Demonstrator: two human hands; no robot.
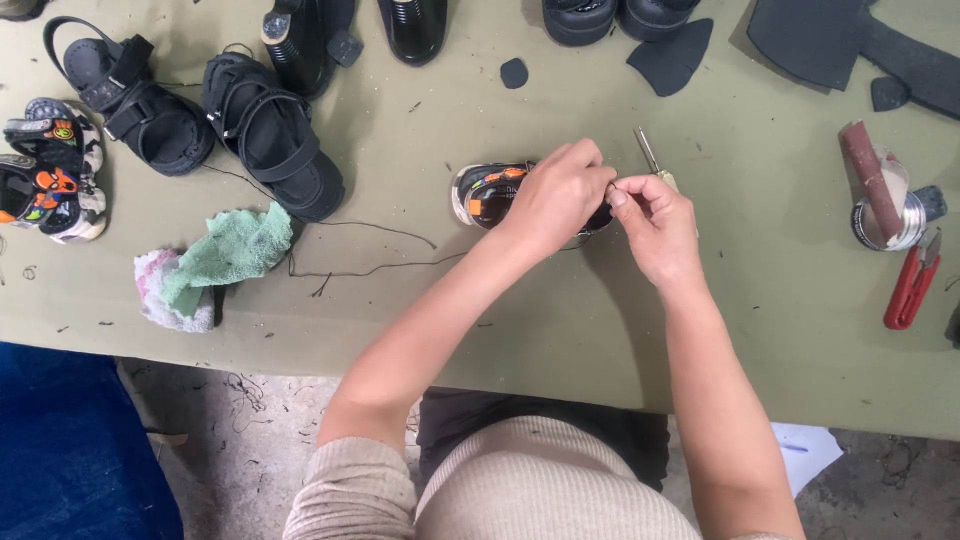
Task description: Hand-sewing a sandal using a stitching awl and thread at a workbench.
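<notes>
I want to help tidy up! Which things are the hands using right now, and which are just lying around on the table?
In use:
left hand on the small sandal
right hand pinching something tiny by the sandal
black thread trailing towards the sandal

Lying about:
two black sandals
colourful sandal pair
green cloth
red cutters
tin
black sole pieces

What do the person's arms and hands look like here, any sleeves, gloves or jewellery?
Both hands are bare: no gloves on the left hand or the right hand, and no rings, watch or bracelets that can be seen. The forearms are uncovered too. A beige ribbed knit sleeve is pushed up above the left elbow; the right arm shows no sleeve within the picture. The garment looks like a ribbed sweater.
</notes>
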